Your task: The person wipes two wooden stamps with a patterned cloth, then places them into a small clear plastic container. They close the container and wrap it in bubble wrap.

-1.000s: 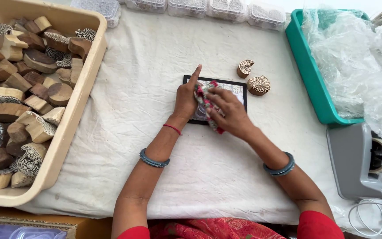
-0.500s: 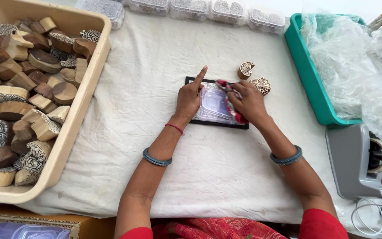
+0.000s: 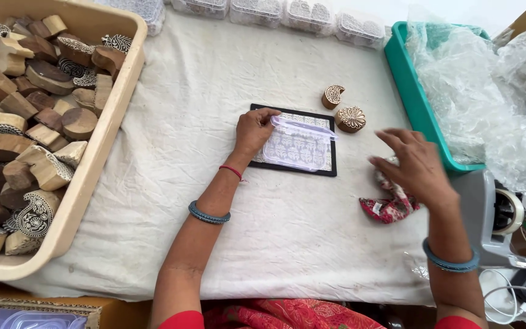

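Work surface [image 3: 171, 152] covered with a wrinkled off-white cloth; beige crate [image 3: 101, 146] on the left, heaped with carved wooden printing blocks [image 3: 28, 109]; teal bin [image 3: 418, 103] on the right, stuffed with clear plastic wrap [image 3: 488, 103]; clear lidded boxes [image 3: 312, 13] along the far edge; tape dispenser [image 3: 506, 219] at right.

Centre: black-framed patterned tile [image 3: 327, 143] lying flat, a small clear plastic pouch [image 3: 296, 143] on top. Left hand [image 3: 254, 129], fingers curled, presses the pouch's near-left corner, likely pinning it flat. Right hand [image 3: 415, 164] hovers with fingers spread, holding nothing, just above a crumpled red printed rag [image 3: 388, 207], apparently set aside within reach. Two small round carved stamps [image 3: 342, 108] sit just beyond the tile.
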